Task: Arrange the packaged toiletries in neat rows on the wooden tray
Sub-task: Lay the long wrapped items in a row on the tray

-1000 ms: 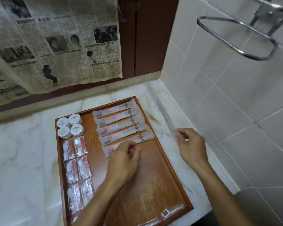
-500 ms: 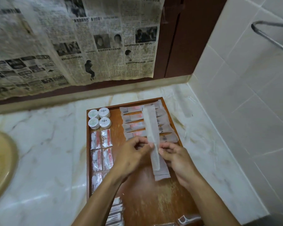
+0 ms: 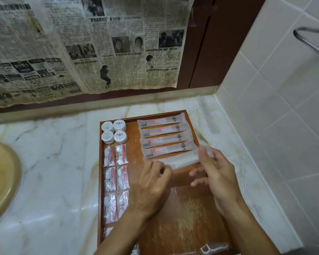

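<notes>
Both hands over a reddish-brown wooden tray (image 3: 182,219) on a veined white marble counter (image 3: 50,172). Left hand (image 3: 149,188) pinching the near-left end of a long frosted translucent plastic sachet (image 3: 182,160), fingers curled tight around it. Right hand (image 3: 216,173) gripping the sachet's far-right end between thumb and forefinger, remaining fingers loosely spread below. Sachet motion-blurred, slanted across the tray, just beside four similar frosted sachets with pink contents (image 3: 164,138) lying flat in a row. At the tray's far-left corner, four small round white lidded tubs (image 3: 114,131) in a square. Along the left edge, crinkly clear packets with white and red contents (image 3: 116,173) in two columns. Yellowed newspaper (image 3: 85,45) on the wall behind; glossy white tiles (image 3: 284,100) to the right.
</notes>
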A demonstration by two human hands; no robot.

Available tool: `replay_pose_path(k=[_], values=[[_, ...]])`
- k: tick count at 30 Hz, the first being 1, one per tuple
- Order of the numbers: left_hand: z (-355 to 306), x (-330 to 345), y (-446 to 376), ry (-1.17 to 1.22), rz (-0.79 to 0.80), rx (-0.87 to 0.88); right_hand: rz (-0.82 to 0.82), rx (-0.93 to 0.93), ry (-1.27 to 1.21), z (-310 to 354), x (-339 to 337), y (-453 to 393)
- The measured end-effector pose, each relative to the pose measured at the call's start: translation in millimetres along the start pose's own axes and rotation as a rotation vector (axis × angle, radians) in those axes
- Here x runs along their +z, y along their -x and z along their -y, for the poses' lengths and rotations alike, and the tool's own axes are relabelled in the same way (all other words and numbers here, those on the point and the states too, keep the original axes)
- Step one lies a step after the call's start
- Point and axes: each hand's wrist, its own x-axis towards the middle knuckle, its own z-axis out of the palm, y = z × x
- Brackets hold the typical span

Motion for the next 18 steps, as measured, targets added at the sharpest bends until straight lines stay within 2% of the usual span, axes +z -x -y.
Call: replay_pose_path(k=[5,7,9,13,14,15,18], values=[[-4.8,7.5,12.2,-0.035,-0.043,0.044,-0.097,0.087,-0.034,-7.3,-6.4,-2.3],[-5.7,8.0,14.2,-0.007,-0.052,-0.025,-0.125,0.121,-0.114,-12.2,-10.5,-4.3],[-9.1,5.1,15.9,0.126,-0.016,-0.236,-0.165,0.166,-0.224,-17.8,-13.7,-6.5],[-25.5,-11.2,0.3,0.797,0.269,-1.066,-0.156,0.302,-0.435,-32.5,-9.5,-6.9],[-25.2,-8.2,-3.2,0.931,0.309,-1.156,-0.14,0.329,-0.443,-37.9,-6.0,-5.6],[-23.2,-4.5,-6.0,1.014,0.325,-1.173,-0.125,0.356,-0.441,-43.0,-1.7,-3.8],[-15.5,3.1,-14.8,1.091,0.296,-1.141,-0.101,0.413,-0.402,-54.1,7.2,2.6]])
